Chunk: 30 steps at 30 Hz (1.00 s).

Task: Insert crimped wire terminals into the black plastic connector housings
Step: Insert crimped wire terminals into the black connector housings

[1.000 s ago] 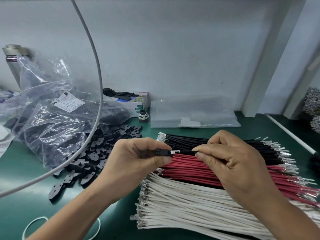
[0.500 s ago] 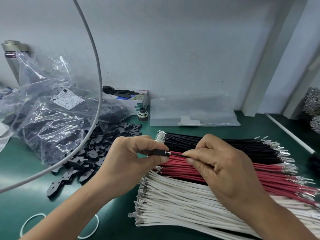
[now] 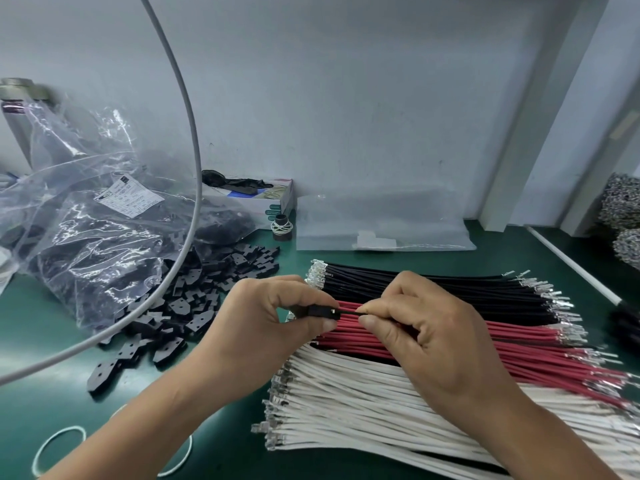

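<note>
Insertion is the step in hand. The left hand (image 3: 263,327) pinches a black connector housing (image 3: 320,312) between thumb and forefinger, the other fingers curled beneath it. The right hand (image 3: 426,336) pinches a black wire (image 3: 351,312) between thumb and forefinger just right of the housing, with the remaining fingers folded into the palm. Both are held in the air near the middle of the scene, above the left ends of the red wires (image 3: 450,344).

The housing lies with its long axis running left to right, its open end facing right toward the wire. The wire follows the same line, its terminal end pointing left into that opening. A small pale glint shows at the housing's right end; whether the terminal is fully seated cannot be told.

The next move likely calls for a straight push leftward along that shared axis, with the left hand bracing the housing, until the terminal latches; any tilt of the wire could bend the terminal or jam it.

On the green mat, black wires (image 3: 433,289) lie far, the red ones in the middle and white wires (image 3: 363,403) near. Loose black housings (image 3: 194,299) are heaped to the left, beside a clear plastic bag (image 3: 79,216) holding more.
</note>
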Motion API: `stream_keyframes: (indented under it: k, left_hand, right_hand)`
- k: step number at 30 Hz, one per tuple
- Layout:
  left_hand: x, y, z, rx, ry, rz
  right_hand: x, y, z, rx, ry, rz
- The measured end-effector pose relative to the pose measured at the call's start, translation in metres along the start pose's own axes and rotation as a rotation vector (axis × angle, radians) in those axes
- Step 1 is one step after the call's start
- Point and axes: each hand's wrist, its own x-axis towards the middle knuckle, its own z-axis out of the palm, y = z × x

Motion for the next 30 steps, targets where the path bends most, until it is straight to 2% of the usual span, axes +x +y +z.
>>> stream_keyframes:
  k: [30]
  left_hand:
    - [-0.0022, 0.0035, 0.0009, -0.009, -0.036, -0.012]
  right_hand:
    - [0.0007, -0.0096, 0.0104, -0.06, 0.062, -0.123]
